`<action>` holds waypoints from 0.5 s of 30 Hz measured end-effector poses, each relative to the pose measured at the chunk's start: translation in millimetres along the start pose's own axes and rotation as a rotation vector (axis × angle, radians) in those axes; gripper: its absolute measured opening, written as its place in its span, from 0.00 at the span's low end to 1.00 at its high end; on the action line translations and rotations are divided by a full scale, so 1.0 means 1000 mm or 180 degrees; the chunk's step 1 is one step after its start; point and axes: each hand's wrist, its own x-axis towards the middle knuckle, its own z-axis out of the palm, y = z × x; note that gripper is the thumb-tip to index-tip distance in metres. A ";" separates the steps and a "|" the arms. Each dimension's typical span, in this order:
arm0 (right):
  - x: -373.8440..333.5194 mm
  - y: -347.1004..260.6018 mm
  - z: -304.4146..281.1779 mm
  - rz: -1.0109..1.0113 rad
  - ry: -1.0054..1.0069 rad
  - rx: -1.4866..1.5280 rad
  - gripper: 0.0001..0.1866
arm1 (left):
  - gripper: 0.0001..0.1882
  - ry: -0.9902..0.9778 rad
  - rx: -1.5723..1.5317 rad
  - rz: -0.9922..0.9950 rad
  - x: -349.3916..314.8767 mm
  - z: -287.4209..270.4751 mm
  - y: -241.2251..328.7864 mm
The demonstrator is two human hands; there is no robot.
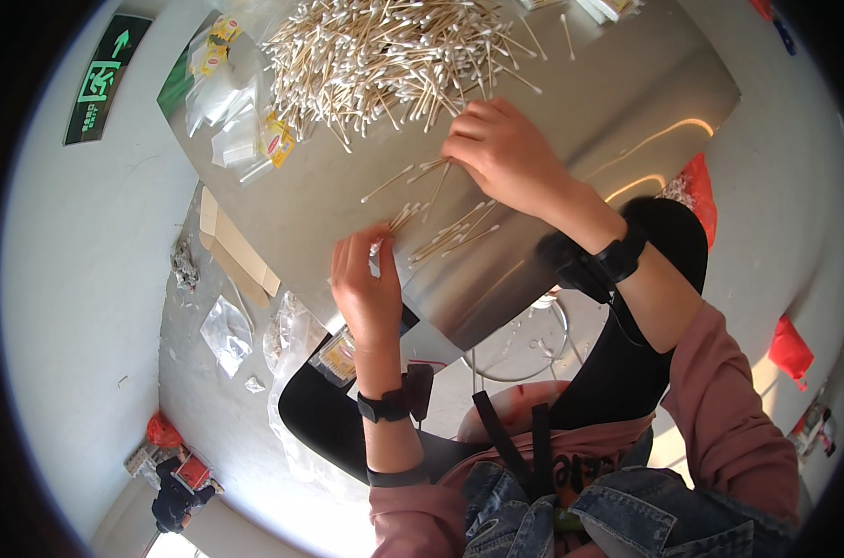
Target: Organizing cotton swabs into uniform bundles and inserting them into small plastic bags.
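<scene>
My left hand (361,284) is closed in a pinch near the front left of a shiny metal table (617,121). A small bundle of cotton swabs (405,216) sticks out past its fingertips. Farther right, my right hand (506,153) is curled over the table, its fingers closed on a few cotton swabs (431,167) whose ends show at the fingertips. Between the hands, several loose swabs (455,232) lie roughly side by side on the metal. Beyond them rises a big heap of cotton swabs (375,65) with white tips and pale sticks.
Clear plastic bags (231,102) with yellow labels lie left of the heap. Packed swabs (336,358) sit below the table's front edge, by my left wrist. Cardboard (231,242) and plastic wrap (227,335) are beside the table. Another person (175,493) is at far lower left.
</scene>
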 end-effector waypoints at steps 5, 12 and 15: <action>-0.003 -0.012 0.006 -0.0186 -0.0110 0.0183 0.07 | 0.06 -0.0088 -0.0074 0.0324 -0.001 0.010 0.013; -0.010 -0.011 0.000 0.0034 -0.0287 0.0378 0.09 | 0.09 -0.0225 -0.0167 0.0415 0.010 0.023 0.020; -0.011 -0.010 -0.007 0.0193 -0.0022 0.0570 0.11 | 0.23 0.0299 -0.0498 0.0561 -0.001 0.027 0.040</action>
